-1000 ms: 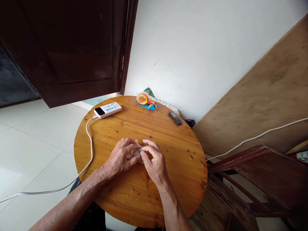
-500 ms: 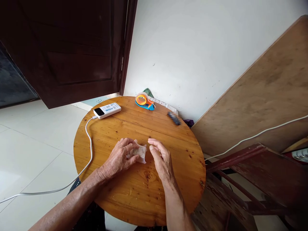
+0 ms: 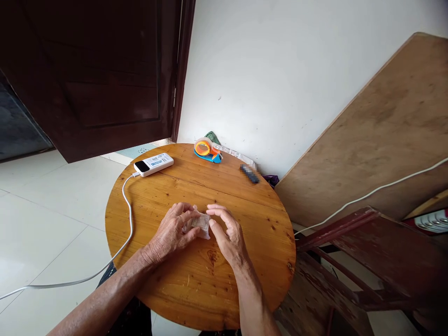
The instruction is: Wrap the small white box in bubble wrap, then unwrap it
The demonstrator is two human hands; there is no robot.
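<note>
A small packet in clear crinkled wrap [image 3: 202, 224], with a pale printed face, lies on the round wooden table [image 3: 164, 289]. My left hand [image 3: 175, 227] grips its left side, with the thumb at the near edge and the fingers over the far edge; that end of the packet is hidden under the hand. Close to the packet's right edge is my right hand [image 3: 227, 233], its thumb and fingers apart and nothing between them. Whether its fingertips touch the wrap is hard to tell.
Toward the back left sits a white device [image 3: 154, 164] with a white cable [image 3: 130, 219] running off the table. An orange and blue tape dispenser [image 3: 207, 150] stands near the wall, beside a blurred dark object [image 3: 249, 173]. A dark door [image 3: 115, 102] stands at left.
My right hand has moved left, nearer the packet, and its fingers reach toward the packet's right edge. My left hand keeps its hold. The whole view has shifted slightly.
</note>
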